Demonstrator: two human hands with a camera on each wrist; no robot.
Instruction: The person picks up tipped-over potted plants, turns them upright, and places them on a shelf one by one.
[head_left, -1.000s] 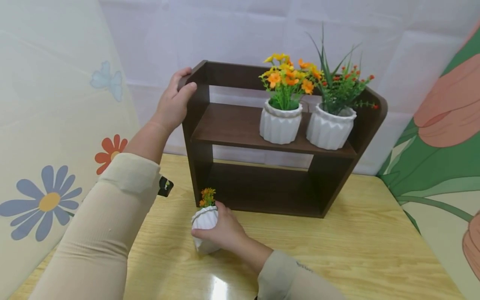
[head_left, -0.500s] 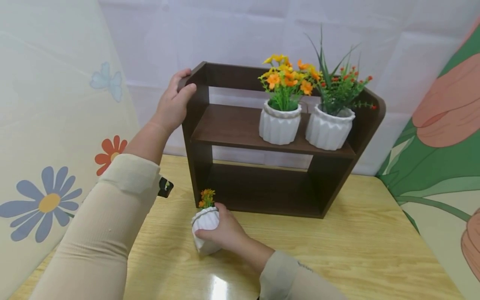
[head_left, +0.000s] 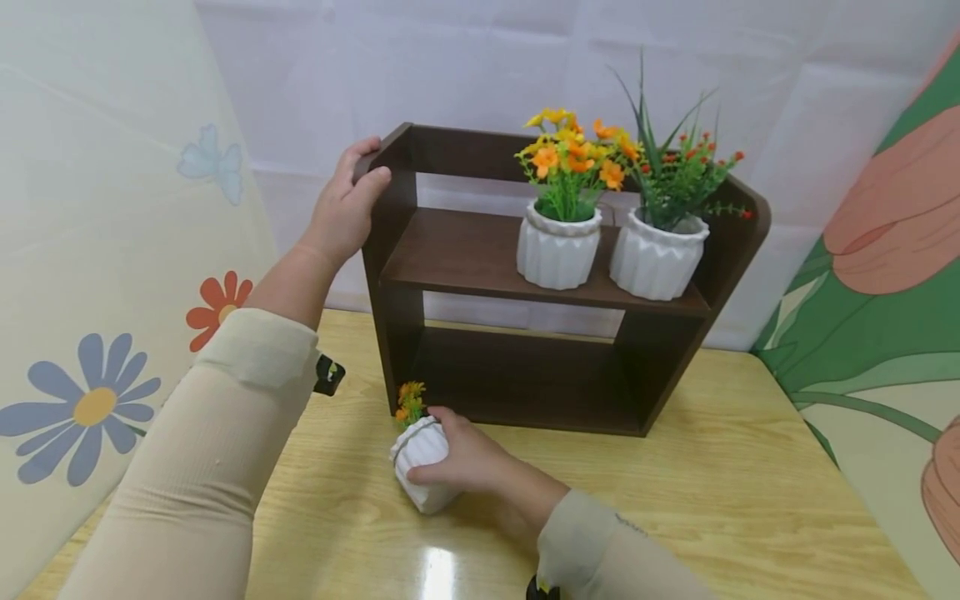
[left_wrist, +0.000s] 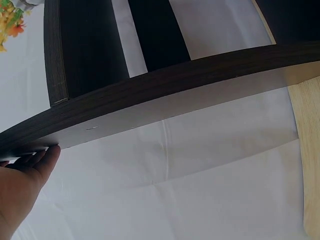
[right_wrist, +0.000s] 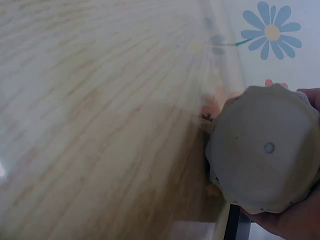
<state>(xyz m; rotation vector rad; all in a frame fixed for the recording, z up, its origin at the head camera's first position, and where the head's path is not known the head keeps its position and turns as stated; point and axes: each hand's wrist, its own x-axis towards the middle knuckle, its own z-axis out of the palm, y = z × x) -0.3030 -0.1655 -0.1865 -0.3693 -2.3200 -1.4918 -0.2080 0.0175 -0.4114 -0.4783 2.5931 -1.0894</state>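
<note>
At the upper left corner of the dark brown wooden shelf [head_left: 465, 254], my left hand [head_left: 341, 212] grips the side panel, thumb on the near side. The left wrist view shows those fingers [left_wrist: 45, 162] against the panel's outer face. My right hand [head_left: 472, 458] holds a small potted plant with orange flowers in a white fluted pot [head_left: 422, 443], in front of the shelf's lower left corner. The pot leans to the left, and its round underside [right_wrist: 255, 165] with a small centre hole faces the right wrist camera.
Two more white pots stand on the right of the upper shelf board: one with yellow-orange flowers [head_left: 558, 254], one with grassy leaves and red blooms [head_left: 660, 258]. The shelf stands on a light wood table [head_left: 720, 500] before a white cloth backdrop [head_left: 480, 67].
My right hand has moved slightly right with the potted plant, which now leans further to the left. The left hand keeps its grip on the shelf.
</note>
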